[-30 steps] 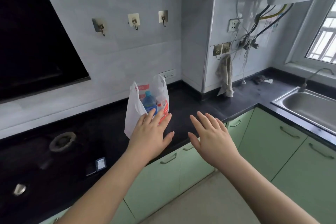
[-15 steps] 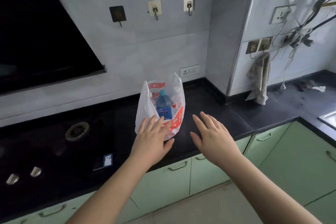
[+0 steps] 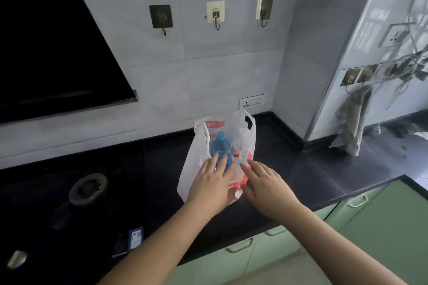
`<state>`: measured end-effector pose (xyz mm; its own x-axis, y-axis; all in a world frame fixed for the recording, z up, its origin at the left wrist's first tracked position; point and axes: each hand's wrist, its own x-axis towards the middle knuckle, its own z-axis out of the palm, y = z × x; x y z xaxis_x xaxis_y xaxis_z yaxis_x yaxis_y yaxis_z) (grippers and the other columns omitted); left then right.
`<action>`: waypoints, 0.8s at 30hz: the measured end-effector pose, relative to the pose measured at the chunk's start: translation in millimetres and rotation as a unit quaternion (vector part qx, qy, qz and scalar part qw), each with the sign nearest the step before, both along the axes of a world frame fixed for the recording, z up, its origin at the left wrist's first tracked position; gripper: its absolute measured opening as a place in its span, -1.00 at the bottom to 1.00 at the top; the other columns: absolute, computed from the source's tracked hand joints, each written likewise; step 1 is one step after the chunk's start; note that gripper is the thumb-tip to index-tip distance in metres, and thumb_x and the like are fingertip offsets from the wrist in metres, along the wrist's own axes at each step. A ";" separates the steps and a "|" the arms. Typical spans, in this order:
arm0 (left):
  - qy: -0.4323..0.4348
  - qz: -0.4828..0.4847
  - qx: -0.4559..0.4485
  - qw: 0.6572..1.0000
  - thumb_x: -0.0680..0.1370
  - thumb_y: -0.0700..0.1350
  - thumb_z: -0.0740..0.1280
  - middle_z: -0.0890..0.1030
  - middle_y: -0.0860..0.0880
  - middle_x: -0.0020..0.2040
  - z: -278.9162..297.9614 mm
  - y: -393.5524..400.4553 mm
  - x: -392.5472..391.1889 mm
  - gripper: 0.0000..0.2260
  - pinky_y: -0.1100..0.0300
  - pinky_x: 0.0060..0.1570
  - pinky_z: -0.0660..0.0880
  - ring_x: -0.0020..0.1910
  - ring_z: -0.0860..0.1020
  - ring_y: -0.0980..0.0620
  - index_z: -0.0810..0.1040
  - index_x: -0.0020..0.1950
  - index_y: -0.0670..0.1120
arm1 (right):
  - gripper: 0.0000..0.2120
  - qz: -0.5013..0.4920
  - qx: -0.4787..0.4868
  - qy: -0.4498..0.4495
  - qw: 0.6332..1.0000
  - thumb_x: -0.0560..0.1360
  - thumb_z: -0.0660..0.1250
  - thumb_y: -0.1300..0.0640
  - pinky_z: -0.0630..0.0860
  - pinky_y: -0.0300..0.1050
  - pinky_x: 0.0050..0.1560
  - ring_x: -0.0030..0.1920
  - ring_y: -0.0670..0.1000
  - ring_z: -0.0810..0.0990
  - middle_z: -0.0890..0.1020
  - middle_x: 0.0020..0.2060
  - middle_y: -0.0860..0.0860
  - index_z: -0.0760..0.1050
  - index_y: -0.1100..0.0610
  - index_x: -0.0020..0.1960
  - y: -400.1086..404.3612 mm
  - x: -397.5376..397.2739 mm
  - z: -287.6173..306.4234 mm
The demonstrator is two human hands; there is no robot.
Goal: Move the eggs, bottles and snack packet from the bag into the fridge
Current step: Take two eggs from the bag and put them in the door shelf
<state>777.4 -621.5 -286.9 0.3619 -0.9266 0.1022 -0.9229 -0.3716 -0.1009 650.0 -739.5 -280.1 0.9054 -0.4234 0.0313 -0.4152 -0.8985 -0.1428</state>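
A white plastic bag (image 3: 192,164) with red print stands upright on the black counter (image 3: 324,176), its handles up. Inside it I see a blue bottle (image 3: 221,147) with a blue cap and a clear bottle (image 3: 242,146) with a red label beside it. Eggs and a snack packet are hidden from me. My left hand (image 3: 212,186) lies flat against the bag's front, fingers spread over the blue bottle. My right hand (image 3: 266,184) is open just right of it, fingertips at the bag's lower right side. Neither hand grips anything.
A gas hob (image 3: 88,188) with a burner ring takes up the counter to the left, under a dark range hood (image 3: 46,48). Three hooks and a wall socket (image 3: 252,102) are behind the bag. A cloth (image 3: 352,120) hangs at right. Green cabinets (image 3: 382,220) run below the counter.
Both hands have moved forward and closer together, from hovering short of the bag to resting on its front. The view has come nearer to the counter and swung left.
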 end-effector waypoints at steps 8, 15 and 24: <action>-0.017 -0.014 0.020 1.000 0.66 0.02 0.14 0.01 -0.19 0.60 -17.9 -22.9 30.4 -0.41 -0.04 0.51 -0.13 0.58 -0.06 -0.19 -0.04 0.59 -0.12 | -0.44 0.002 -0.058 -0.009 0.998 0.35 0.55 0.07 0.49 0.06 0.21 0.23 0.16 0.59 0.59 0.25 0.14 0.52 0.16 0.31 -17.0 38.7 -25.6; -0.091 0.003 0.089 0.992 0.65 0.03 0.17 0.34 -0.22 0.49 -29.0 -44.9 34.3 -0.51 -0.10 0.50 -0.13 0.51 0.22 -0.21 0.25 0.51 -0.19 | -0.42 0.069 -0.095 0.045 0.992 0.53 0.34 0.09 0.09 0.03 0.47 0.50 0.13 0.24 0.27 0.50 0.09 0.26 0.18 0.50 -44.3 68.9 -47.4; -0.051 0.064 0.115 0.990 0.66 0.21 -0.07 0.32 -0.22 0.50 -63.3 -46.3 51.5 -0.43 -0.09 0.54 -0.07 0.52 0.18 -0.20 0.29 0.49 -0.16 | -0.45 0.151 -0.156 0.099 0.971 0.65 0.11 0.04 -0.26 0.05 0.47 0.57 0.14 -0.01 0.08 0.57 0.12 0.05 0.16 0.57 -76.8 91.5 -77.4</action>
